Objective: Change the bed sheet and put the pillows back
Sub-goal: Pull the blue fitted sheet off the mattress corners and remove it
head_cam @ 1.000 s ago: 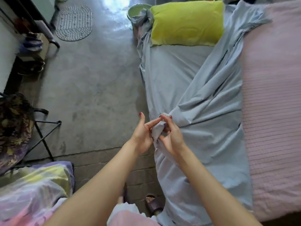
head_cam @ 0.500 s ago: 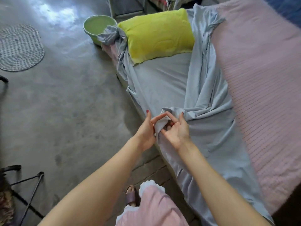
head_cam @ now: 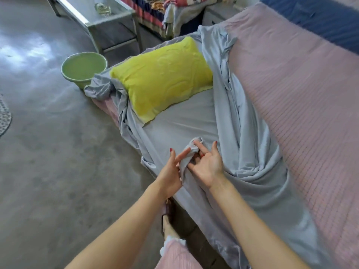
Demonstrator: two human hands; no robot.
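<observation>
Change since earlier view: both hands sit further up the bed edge, toward 12 o'clock, and the bunched corner now stands clear of the folds.
Grip: right hand (head_cam: pixel 208 166), palm up, pinches a bunched corner of the grey sheet (head_cam: pixel 186 121) under its fingers; left hand (head_cam: pixel 171 173) presses straight fingers against the bunch from 9 o'clock.
Handling: judged light, limp and smooth; it will sag and slide, so a gathered corner or hem is the surest hold.
Sheet position: half spread over the pink mattress cover (head_cam: pixel 291 94), heaped in ridges at 3 o'clock of the hands.
Pillow: yellow pillow (head_cam: pixel 161 74) lies on the sheet at 11 o'clock.
Arm pose: both forearms reach forward, converging.
Floor: green basin (head_cam: pixel 83 68) at 10 o'clock.
</observation>
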